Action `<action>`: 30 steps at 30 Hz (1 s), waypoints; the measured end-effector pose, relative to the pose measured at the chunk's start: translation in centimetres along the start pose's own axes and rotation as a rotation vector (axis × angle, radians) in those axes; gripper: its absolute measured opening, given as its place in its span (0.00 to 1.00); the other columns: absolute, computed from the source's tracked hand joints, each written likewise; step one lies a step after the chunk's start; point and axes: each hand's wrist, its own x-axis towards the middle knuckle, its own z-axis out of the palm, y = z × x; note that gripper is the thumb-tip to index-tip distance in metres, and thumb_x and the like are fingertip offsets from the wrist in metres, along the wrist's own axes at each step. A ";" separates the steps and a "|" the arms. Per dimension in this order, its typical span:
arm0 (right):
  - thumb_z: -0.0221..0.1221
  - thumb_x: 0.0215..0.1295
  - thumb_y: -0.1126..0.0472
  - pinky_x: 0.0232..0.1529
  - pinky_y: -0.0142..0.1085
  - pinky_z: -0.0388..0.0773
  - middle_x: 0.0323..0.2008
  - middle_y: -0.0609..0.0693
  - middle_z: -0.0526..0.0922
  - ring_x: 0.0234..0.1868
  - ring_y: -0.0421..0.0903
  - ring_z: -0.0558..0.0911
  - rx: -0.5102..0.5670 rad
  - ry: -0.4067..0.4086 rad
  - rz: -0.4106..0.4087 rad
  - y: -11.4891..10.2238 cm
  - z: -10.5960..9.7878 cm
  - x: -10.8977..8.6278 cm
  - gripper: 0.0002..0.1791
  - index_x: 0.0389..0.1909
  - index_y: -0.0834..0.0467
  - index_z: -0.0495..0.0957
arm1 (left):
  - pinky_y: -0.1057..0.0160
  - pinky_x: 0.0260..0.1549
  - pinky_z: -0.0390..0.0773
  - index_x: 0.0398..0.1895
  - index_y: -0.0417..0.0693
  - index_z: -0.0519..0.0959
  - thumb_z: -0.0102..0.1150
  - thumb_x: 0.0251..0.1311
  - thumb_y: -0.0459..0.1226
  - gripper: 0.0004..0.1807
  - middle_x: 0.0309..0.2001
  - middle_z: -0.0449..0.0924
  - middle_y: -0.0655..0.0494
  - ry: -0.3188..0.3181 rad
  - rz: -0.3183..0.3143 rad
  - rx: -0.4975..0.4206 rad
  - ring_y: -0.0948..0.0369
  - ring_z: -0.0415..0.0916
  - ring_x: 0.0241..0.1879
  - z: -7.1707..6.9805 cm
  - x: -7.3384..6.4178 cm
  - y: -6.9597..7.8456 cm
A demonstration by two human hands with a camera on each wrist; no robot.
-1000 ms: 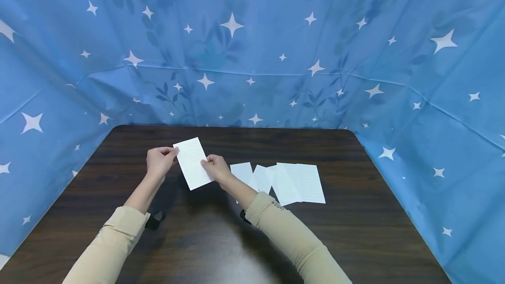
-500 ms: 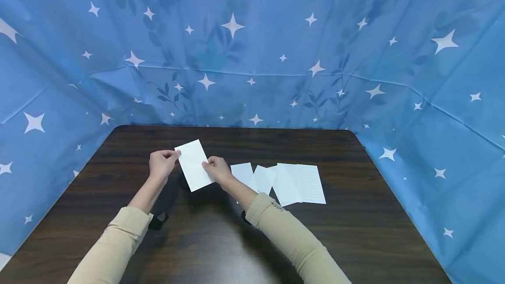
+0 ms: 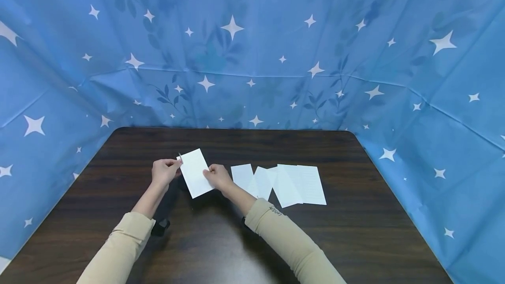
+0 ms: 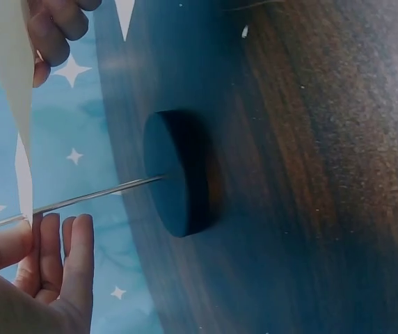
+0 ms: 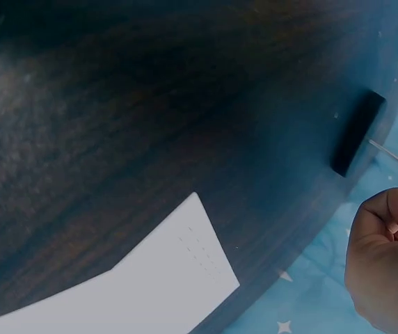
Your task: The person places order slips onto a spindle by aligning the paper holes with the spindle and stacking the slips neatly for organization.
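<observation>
A white sheet of paper (image 3: 195,176) is held aloft over the left half of the table. My left hand (image 3: 164,172) pinches its left corner between thumb and fingers; my right hand (image 3: 219,177) grips its right edge, thumb on top. At the left corner, the tip of a thin metal rod (image 3: 180,157) shows above the sheet. That rod belongs to a paper spike, whose round black base (image 4: 177,174) stands on the table in the left wrist view. There, the rod (image 4: 108,191) runs from the base past my left fingertips to the sheet's corner.
Several white sheets (image 3: 289,185) lie overlapping on the dark wooden table (image 3: 355,231), right of my right hand. Some carry faint printed lines. A blue curtain with white stars (image 3: 256,47) hangs behind the table.
Both hands have come down and slightly nearer with the sheet. The rod's tip now stands out above the sheet's left corner, where it did not show before. The loose sheets stay put.
</observation>
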 end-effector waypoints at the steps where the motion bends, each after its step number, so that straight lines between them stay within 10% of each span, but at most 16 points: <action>1: 0.54 0.68 0.60 0.17 0.27 0.59 0.12 0.45 0.62 0.17 0.40 0.63 0.002 0.001 -0.006 0.1 0.0 0.1 0.15 0.20 0.59 0.70 | 0.68 0.29 0.84 0.44 0.21 0.77 0.52 0.63 0.30 0.16 0.41 0.78 0.32 -0.003 -0.002 0.001 0.68 0.77 0.24 0.1 0.1 -0.1; 17: 0.62 0.60 0.59 0.20 0.25 0.66 0.17 0.49 0.75 0.19 0.38 0.69 -0.090 0.095 -0.048 1.0 -0.2 0.2 0.12 0.26 0.67 0.81 | 0.59 0.42 0.83 0.51 0.22 0.73 0.54 0.63 0.33 0.20 0.46 0.78 0.38 -0.141 -0.175 -0.026 0.48 0.79 0.47 -0.1 1.6 -0.6; 30: 0.60 0.60 0.62 0.17 0.25 0.68 0.18 0.53 0.79 0.16 0.38 0.70 -0.092 0.094 -0.042 2.2 -0.1 -0.5 0.10 0.27 0.67 0.81 | 0.68 0.30 0.84 0.49 0.23 0.74 0.59 0.60 0.34 0.21 0.40 0.70 0.48 -0.200 -0.201 -0.024 0.63 0.71 0.30 -0.8 1.8 -1.7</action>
